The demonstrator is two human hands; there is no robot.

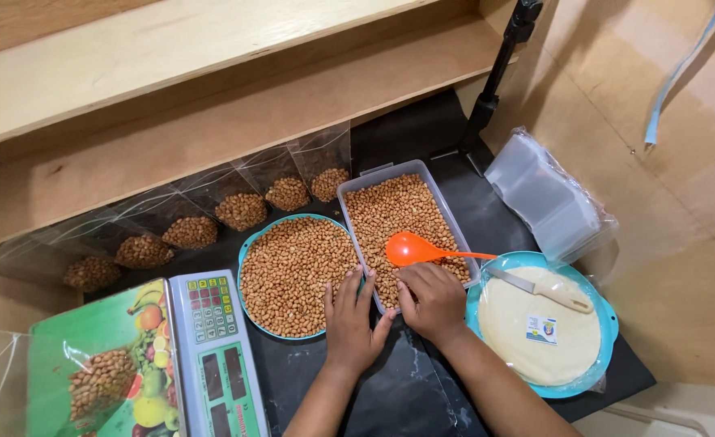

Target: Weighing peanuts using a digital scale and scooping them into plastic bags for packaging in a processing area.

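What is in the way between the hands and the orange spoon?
Nothing visible. The orange spoon lies on the peanuts in the rectangular tub, just beyond the right hand. The left hand rests at the tub's near edge, beside the round bowl.

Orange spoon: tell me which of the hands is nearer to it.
Right. The right hand rests at the near edge of the rectangular peanut tray, just below the orange spoon. The left hand lies farther left, by the round peanut bowl.
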